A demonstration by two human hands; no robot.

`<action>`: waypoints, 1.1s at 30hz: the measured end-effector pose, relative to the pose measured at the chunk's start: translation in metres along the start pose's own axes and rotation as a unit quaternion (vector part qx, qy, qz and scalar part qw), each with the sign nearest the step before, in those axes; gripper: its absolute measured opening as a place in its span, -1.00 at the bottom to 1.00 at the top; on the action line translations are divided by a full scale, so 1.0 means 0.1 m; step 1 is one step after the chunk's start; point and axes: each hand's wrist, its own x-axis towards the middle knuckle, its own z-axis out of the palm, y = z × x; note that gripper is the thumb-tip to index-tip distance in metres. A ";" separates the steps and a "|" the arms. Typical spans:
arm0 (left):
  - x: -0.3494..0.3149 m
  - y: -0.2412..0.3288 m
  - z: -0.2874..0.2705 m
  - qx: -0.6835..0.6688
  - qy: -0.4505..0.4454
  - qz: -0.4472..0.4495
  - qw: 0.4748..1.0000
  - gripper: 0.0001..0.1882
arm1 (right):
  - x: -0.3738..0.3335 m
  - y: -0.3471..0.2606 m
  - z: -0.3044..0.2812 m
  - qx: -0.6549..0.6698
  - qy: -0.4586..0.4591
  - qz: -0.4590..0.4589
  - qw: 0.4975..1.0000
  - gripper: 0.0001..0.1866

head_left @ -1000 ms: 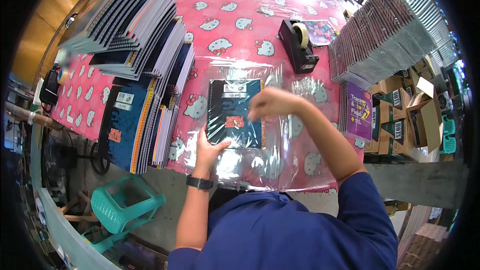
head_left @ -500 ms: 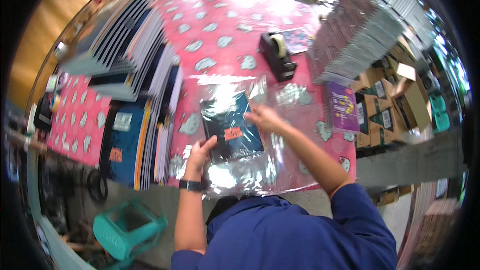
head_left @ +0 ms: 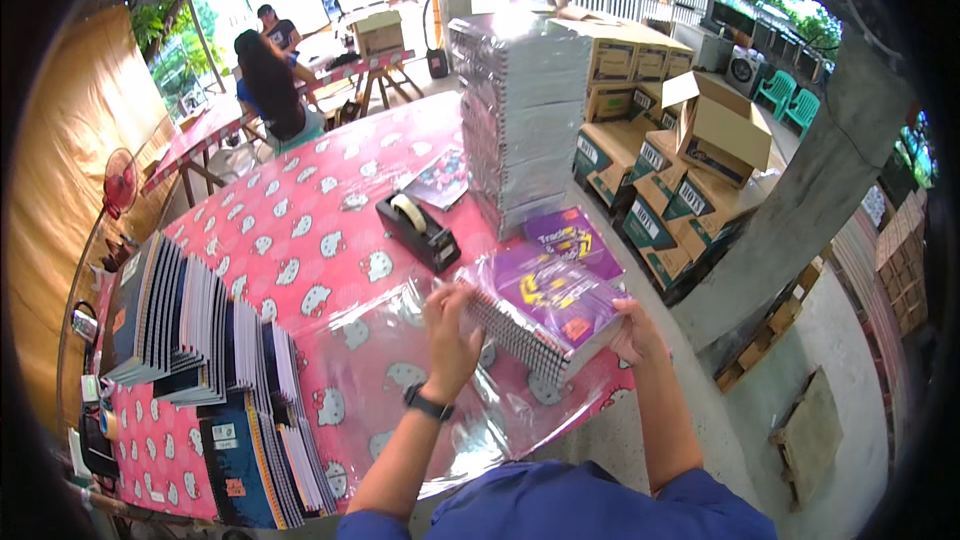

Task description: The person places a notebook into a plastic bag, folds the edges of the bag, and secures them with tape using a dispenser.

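Note:
A stack of purple spiral notebooks [head_left: 560, 302], with clear plastic shining over it, is held tilted between my hands near the right front of the table. My right hand [head_left: 637, 333] grips its right end. The fingers of my left hand [head_left: 452, 330] curl at the left end, by the spiral edge; whether they pinch plastic as well, I cannot tell. Clear plastic sheets [head_left: 400, 370] lie flat under and left of my hands. Behind the stack, another purple notebook [head_left: 590, 245] rests at the foot of a tall plastic-wrapped notebook pile [head_left: 520, 120].
Piles of navy notebooks [head_left: 235, 440] stand at the table's left. A black tape dispenser [head_left: 420, 230] sits mid-table on the pink patterned cover [head_left: 270, 200]. Cardboard boxes [head_left: 690, 170] and a concrete post [head_left: 800, 190] are to the right. Two people [head_left: 270, 80] are at a far table.
The view has swung right and up. My hands have gone from a navy notebook under clear plastic to the purple notebook stack; the navy one no longer shows on the plastic.

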 end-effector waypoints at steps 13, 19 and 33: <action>-0.06 -0.46 2.49 -0.338 -0.081 -0.415 0.841 -0.19 | 1.06 -0.59 -0.83 -0.401 0.147 -0.114 0.897 -0.54; 0.23 -0.55 2.64 -0.398 -0.001 -0.366 0.841 -0.23 | 1.50 -0.68 -0.98 -0.316 0.122 -0.103 0.935 -0.55; -0.20 0.28 -0.24 -0.363 -0.353 -0.277 0.816 -0.40 | 1.26 0.45 0.09 -0.355 0.047 -0.309 0.881 -0.73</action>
